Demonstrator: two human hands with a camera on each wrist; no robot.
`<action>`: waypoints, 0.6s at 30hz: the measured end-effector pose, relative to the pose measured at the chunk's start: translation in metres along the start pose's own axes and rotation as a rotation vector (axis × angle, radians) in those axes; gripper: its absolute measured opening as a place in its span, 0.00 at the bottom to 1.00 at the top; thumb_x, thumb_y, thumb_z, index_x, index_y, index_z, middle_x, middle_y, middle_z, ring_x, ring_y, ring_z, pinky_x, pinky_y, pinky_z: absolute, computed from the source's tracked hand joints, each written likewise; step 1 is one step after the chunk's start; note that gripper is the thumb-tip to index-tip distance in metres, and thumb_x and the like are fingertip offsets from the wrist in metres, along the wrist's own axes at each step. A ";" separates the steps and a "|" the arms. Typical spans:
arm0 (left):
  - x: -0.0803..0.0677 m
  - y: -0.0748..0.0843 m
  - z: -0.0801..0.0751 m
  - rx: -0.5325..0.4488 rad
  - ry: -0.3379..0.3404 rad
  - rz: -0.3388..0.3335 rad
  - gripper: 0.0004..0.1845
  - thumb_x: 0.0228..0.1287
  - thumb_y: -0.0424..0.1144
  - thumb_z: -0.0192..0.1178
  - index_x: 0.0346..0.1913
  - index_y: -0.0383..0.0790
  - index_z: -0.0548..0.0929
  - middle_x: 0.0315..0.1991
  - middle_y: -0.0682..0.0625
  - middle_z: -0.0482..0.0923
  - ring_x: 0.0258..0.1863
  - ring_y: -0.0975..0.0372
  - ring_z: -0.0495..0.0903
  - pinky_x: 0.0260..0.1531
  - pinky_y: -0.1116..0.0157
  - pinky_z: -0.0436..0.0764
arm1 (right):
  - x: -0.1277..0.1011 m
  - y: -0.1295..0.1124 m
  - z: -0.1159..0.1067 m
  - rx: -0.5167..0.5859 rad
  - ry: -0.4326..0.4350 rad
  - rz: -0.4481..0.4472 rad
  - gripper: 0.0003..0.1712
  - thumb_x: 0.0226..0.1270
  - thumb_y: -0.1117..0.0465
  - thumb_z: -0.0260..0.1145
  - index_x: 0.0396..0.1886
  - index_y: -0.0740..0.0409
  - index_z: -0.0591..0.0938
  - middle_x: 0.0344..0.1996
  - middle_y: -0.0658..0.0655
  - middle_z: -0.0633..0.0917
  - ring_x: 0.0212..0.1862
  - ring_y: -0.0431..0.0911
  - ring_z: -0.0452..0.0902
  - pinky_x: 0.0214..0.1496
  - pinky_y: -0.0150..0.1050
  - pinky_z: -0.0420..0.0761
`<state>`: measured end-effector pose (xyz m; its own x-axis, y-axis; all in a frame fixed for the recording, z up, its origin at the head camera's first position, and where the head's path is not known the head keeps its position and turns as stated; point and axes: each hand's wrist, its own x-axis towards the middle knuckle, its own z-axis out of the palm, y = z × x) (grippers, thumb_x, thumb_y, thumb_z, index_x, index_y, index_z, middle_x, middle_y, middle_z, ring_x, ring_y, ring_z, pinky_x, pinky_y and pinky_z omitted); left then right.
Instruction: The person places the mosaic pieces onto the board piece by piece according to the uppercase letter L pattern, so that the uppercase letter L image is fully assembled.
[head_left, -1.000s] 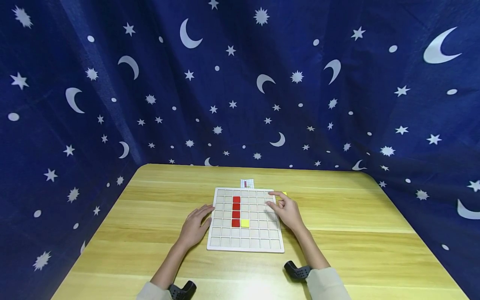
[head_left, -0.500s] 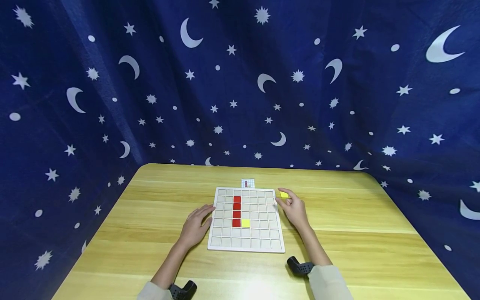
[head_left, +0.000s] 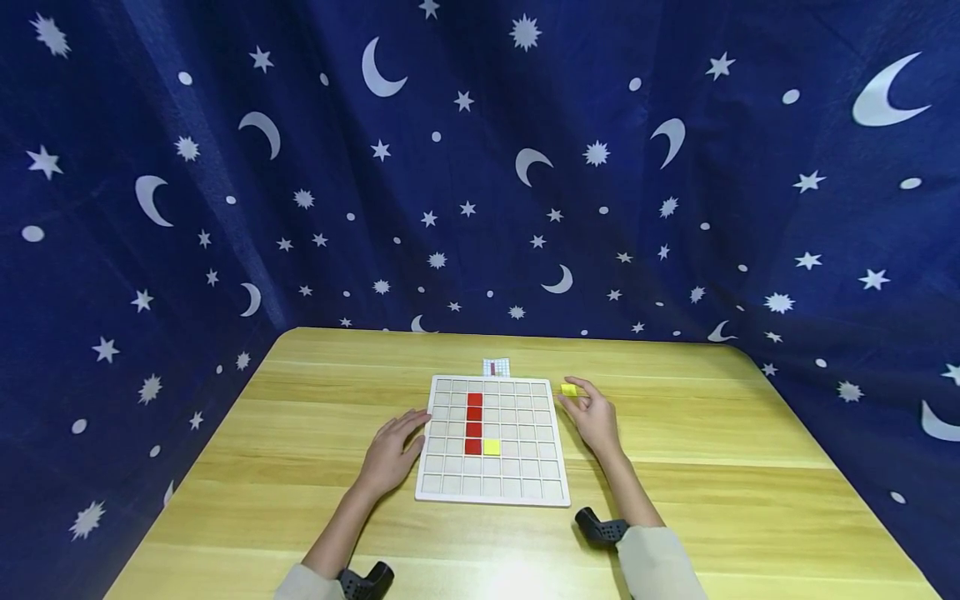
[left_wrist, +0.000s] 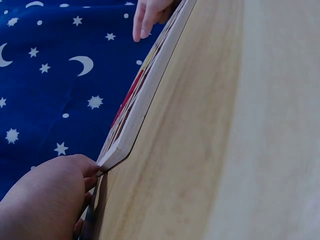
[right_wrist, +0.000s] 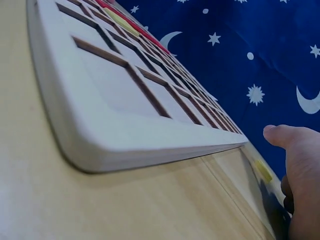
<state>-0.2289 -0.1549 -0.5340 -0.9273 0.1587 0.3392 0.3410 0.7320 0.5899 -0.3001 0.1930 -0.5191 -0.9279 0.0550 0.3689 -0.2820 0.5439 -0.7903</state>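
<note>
A white gridded board [head_left: 525, 477] lies on the table, with a column of several red square tiles [head_left: 474, 423] and one yellow square tile [head_left: 491, 447] set in its cells. My left hand [head_left: 387, 454] rests along the board's left edge with fingers extended; in the left wrist view, fingertips of the left hand [left_wrist: 55, 187] are right at the board's corner. Just off the upper right corner lies a loose yellow piece [head_left: 568, 389] on the table. Around it my right hand [head_left: 595, 421] spreads thumb and index finger; in the right wrist view the thumb stands above the loose yellow piece [right_wrist: 263, 170].
A small printed card [head_left: 496, 367] with a grid and a red bar sits behind the board's far edge. The wooden table [head_left: 315, 375] reaches to a dark blue curtain [head_left: 480, 208] with moons and stars. Both wrists wear black devices [head_left: 600, 528].
My right hand has moved from over the board's right side to the right, and its thumb and index finger now flank the loose yellow piece. The left hand stays where it was.
</note>
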 end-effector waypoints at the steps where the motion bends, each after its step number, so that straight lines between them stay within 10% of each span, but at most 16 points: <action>1: 0.000 0.000 0.000 0.002 0.000 0.001 0.18 0.66 0.38 0.54 0.58 0.42 0.76 0.59 0.48 0.72 0.63 0.53 0.65 0.65 0.54 0.56 | 0.000 0.001 0.000 -0.005 -0.001 0.008 0.22 0.58 0.58 0.68 0.52 0.55 0.78 0.06 0.45 0.59 0.09 0.36 0.50 0.10 0.28 0.52; 18: 0.000 0.000 -0.001 -0.009 0.014 0.028 0.18 0.65 0.37 0.55 0.58 0.40 0.76 0.58 0.46 0.73 0.61 0.52 0.66 0.64 0.52 0.57 | 0.008 0.010 -0.002 -0.124 -0.023 0.064 0.23 0.59 0.57 0.67 0.54 0.57 0.77 0.06 0.47 0.62 0.10 0.39 0.52 0.10 0.28 0.51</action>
<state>-0.2283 -0.1552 -0.5335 -0.9152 0.1694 0.3656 0.3679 0.7214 0.5867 -0.3105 0.2004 -0.5234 -0.9487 0.0749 0.3070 -0.1905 0.6396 -0.7447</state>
